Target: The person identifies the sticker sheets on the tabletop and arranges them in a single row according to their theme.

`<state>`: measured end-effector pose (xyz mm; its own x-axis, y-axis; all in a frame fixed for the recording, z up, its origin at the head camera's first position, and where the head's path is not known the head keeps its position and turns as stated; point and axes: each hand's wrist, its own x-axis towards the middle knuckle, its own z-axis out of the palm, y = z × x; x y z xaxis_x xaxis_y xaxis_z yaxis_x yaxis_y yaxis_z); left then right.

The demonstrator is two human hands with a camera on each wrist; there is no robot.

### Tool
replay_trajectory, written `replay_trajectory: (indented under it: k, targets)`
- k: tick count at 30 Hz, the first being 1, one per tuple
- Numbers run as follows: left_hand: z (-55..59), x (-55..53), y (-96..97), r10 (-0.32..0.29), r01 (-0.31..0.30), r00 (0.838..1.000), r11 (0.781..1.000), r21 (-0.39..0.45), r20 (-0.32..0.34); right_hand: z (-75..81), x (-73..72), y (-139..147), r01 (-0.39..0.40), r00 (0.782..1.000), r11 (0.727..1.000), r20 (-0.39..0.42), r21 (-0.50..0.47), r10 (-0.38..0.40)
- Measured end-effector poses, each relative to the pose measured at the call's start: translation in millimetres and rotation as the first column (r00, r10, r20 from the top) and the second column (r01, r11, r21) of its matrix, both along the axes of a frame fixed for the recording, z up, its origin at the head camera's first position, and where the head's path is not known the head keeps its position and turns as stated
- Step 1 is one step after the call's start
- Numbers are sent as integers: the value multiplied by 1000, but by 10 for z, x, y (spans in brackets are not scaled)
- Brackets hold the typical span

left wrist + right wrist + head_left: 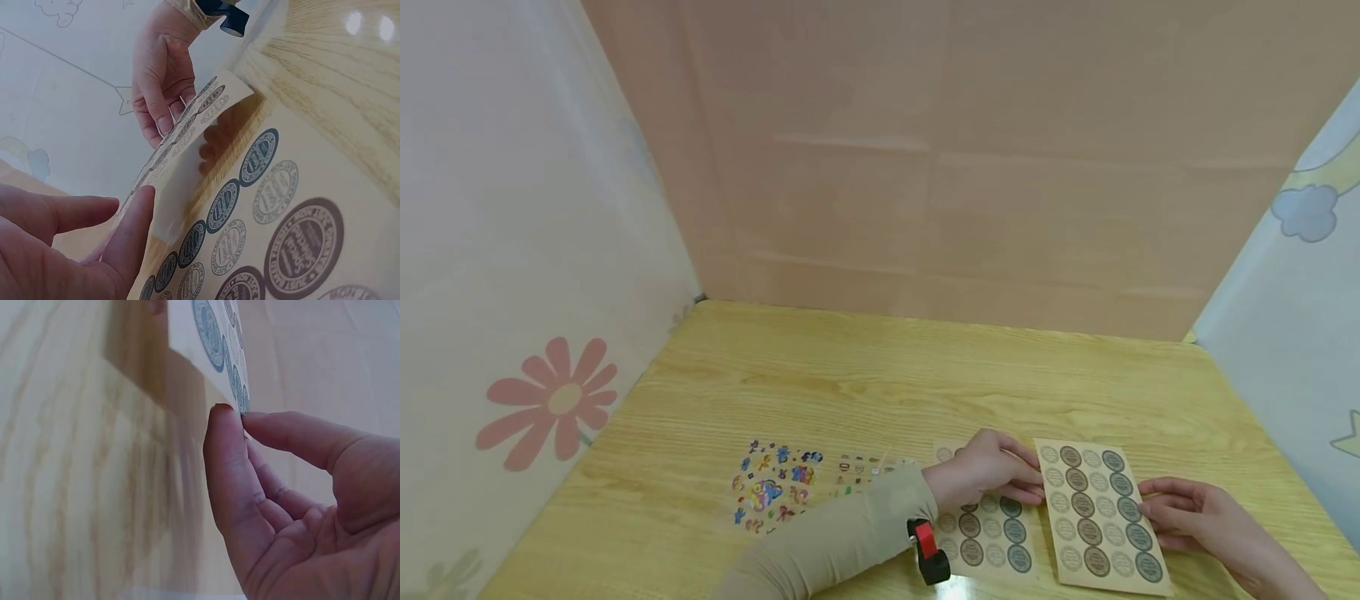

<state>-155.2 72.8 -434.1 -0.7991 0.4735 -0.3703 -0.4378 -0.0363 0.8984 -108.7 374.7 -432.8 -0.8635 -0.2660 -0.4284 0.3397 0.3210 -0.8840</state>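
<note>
A tan sticker sheet (1099, 517) with rows of round brown and dark-teal seals is held slightly above the table, tilted. My right hand (1213, 521) pinches its right edge between thumb and fingers, plain in the right wrist view. At the opposite edge is my left hand (981, 471), its thumb and a finger on either side of the sheet in the left wrist view. Under the left hand lies a second sheet of the same seals (306, 247), flat on the table and partly covered by that hand.
Left of these, a clear sheet of colourful cartoon stickers (767, 492) lies on the wood-grain table (865, 367), beside another sheet of small stickers (857, 471) partly behind the left sleeve. A brown backdrop (925, 208) and printed side panels surround the table.
</note>
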Motion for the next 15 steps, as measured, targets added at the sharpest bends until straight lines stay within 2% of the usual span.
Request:
replay_trajectory:
  k: [15]
  targets:
    - [-5, -22, 39, -34, 35, 999, 999, -26, 25, -49, 12, 15, 19, 1000, 999, -1, 26, -19]
